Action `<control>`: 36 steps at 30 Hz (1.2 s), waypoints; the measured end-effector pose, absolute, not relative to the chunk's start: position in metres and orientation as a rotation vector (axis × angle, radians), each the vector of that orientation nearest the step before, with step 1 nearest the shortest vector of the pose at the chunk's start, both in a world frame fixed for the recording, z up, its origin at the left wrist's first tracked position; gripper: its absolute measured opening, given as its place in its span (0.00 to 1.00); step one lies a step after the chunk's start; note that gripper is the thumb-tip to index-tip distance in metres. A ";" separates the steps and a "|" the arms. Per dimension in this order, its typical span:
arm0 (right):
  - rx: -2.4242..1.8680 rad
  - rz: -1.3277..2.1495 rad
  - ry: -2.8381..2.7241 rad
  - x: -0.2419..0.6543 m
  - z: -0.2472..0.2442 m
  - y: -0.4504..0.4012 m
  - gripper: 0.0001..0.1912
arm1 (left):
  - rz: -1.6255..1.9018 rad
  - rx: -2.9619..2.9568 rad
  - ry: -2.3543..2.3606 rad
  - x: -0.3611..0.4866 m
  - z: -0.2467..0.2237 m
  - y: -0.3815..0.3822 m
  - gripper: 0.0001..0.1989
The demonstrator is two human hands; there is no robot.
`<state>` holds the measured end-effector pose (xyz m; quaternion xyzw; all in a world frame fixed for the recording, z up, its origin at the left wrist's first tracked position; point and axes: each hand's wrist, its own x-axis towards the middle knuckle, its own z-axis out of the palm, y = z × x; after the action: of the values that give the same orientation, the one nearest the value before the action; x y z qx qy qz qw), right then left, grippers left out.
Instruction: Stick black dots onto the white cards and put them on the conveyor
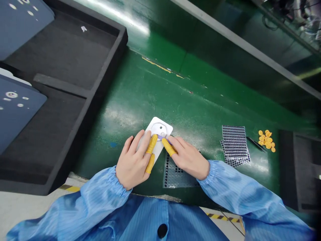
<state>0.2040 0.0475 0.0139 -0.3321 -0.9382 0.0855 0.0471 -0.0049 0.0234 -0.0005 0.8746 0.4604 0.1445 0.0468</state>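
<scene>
A white rounded rectangular plate (168,127) lies tilted over the green bench. On its face are a circular outline and a small dark dot. My left hand (134,160) holds the plate along its left side, with yellow finger covers on the thumb and index finger. My right hand (188,157), with a yellow-covered thumb, pinches a narrow purple strip (159,137) against the plate's face. Part of the strip is hidden by the fingers. Below the right hand lies a clear sheet (173,182) with rows of small black round pieces, several spots bare.
At left stands a large black tray (100,78) holding blue panels (18,103). To the right are stacked sheets of black dots (234,142), black tweezers (256,144) and a pile of yellow finger covers (268,139). Another black tray (288,167) borders the right side.
</scene>
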 end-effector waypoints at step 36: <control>-1.506 0.919 -1.926 0.176 0.005 0.083 0.17 | 0.672 2.139 1.518 -0.024 -0.027 0.048 0.53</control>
<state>0.1763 0.0825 0.0049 -0.5565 -0.7117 0.3396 0.2616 -0.0237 0.0484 -0.0270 0.7715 0.5474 0.2424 0.2155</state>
